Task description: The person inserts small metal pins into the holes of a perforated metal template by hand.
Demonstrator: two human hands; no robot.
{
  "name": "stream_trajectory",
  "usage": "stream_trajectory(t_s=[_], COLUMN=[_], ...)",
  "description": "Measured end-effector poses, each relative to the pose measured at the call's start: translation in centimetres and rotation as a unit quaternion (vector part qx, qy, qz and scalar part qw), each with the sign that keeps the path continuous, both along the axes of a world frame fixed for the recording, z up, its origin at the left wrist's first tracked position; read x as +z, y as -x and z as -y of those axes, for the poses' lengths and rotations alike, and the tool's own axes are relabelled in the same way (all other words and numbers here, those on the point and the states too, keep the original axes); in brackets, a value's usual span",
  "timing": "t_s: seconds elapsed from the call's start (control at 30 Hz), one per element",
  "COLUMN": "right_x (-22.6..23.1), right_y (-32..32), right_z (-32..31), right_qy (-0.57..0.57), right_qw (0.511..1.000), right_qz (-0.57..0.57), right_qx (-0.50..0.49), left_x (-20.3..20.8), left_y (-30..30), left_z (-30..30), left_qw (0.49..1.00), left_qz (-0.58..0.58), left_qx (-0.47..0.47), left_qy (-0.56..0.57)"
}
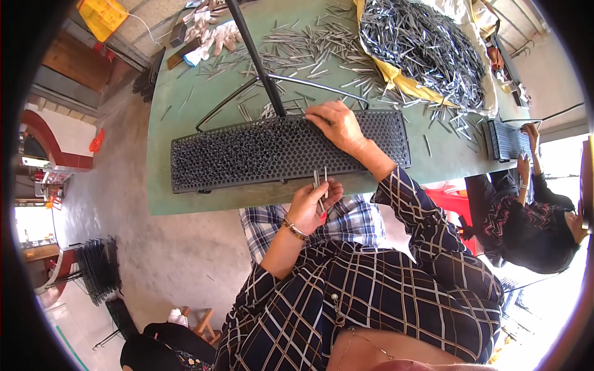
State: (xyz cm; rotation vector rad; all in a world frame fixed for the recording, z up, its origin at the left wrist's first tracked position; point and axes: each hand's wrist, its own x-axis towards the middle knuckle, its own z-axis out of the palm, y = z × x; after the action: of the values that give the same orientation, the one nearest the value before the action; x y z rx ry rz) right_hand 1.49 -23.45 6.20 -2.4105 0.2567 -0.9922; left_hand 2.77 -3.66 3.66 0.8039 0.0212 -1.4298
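A long black tray (377, 139) full of round holes lies along the table's near side. Its left part is densely filled with dark pieces standing in the holes; the right part shows mostly bare holes. My left hand (309, 204) is below the tray's front edge, closed around several thin metal strips (319, 182) that stick up from the fingers. Over the tray's far edge, right of its middle, my right hand (339, 127) bends down with fingertips pinched together. Whatever sits between those fingertips is too small or hidden to tell.
Loose metal strips (309, 46) are scattered across the green table (164, 148). A big heap of strips (427, 52) fills an opened yellow-edged sack. Gloves (216, 40) lie at the far left. A black metal stand (263, 74) rises behind the tray. At right, another person works at a similar tray (508, 139).
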Motion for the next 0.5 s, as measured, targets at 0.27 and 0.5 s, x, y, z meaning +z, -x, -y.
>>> stream_trajectory(t_s=[0.27, 0.5], right_x=[1.1, 3.4], right_y=[0.5, 4.0], right_z=[0.9, -2.3], right_qy=[0.095, -0.231], right_qw=[0.995, 0.96], right_qz=[0.002, -0.123], right_qx=[-0.013, 0.104], left_x=[0.9, 2.3], left_y=[-1.2, -2.2], left_z=[0.7, 1.6], left_qw=[0.999, 0.996], left_qz=[0.014, 0.067], left_qx=[-0.043, 0.01], left_qy=[0.004, 0.05])
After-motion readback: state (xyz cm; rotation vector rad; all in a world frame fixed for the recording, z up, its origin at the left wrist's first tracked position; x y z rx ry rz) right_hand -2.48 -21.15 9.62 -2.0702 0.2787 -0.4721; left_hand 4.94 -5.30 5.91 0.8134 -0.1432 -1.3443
